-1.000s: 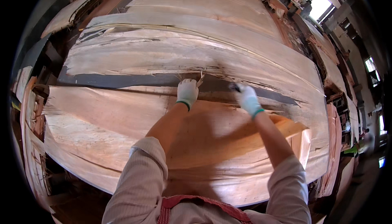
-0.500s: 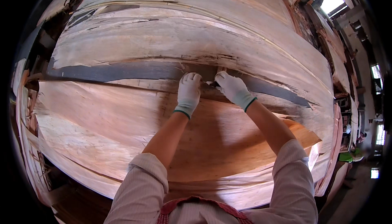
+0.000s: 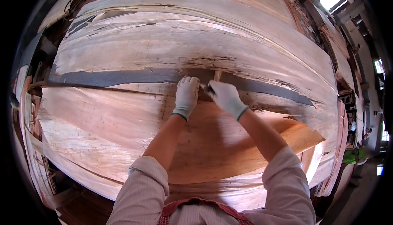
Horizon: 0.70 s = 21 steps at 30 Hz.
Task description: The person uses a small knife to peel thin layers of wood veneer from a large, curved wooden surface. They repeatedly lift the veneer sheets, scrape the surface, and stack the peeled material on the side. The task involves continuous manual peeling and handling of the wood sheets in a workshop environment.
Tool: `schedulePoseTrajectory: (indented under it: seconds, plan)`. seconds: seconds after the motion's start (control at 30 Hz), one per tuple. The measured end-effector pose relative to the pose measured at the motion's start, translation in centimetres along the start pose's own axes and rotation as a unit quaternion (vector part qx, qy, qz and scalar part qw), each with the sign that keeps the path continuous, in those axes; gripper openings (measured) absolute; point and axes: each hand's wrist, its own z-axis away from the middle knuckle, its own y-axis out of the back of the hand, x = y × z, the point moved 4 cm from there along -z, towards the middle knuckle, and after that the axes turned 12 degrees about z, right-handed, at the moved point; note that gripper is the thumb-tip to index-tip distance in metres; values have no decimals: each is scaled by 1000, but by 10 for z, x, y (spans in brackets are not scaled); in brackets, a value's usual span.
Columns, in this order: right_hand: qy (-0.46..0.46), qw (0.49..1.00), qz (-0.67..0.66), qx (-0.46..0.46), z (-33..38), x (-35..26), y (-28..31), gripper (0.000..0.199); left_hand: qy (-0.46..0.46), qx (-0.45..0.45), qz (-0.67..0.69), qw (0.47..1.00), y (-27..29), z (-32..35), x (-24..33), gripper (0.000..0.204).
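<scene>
My left hand [image 3: 187, 96], in a white glove with a green cuff, is closed at the far edge of the near wood veneer sheet [image 3: 102, 116]. What its curled fingers pinch is hidden. Just beside it, my gloved right hand [image 3: 226, 96] is closed around a tool with a pale wooden handle [image 3: 218, 76]. The handle sticks out past the fingers, and a dark end shows toward my left hand; the tool's exact kind is unclear. Beyond both hands lies another veneer sheet [image 3: 135, 40], its near edge ragged and darkened. A dark grey strip [image 3: 118, 77] shows between the sheets.
A long thin wood strip [image 3: 229, 21] crosses the far sheet. At right, an orange-brown veneer flap [image 3: 301, 137] curls up. Stacked veneer [image 3: 37, 159] with rough edges stands at the left. A person in green [image 3: 355, 156] is far off at right.
My right hand has moved slightly left and nearer to me with the tool, whose handle now shows more. My left hand has hardly shifted.
</scene>
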Motion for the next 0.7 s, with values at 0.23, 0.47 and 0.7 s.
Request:
schedulePoseTrajectory:
  seconds: [0.23,0.47,0.7]
  plan:
    - [55,952,-60,294,120,-60,159,17,14,4,3,1000,-1,1,9,20]
    - [-413,723,121,541,420,18,321,32,-50,78,34,995,10,4,-3,20]
    - [-763,483,398,162,871,15,349,44,-123,90,-34,988,68,2,68,22]
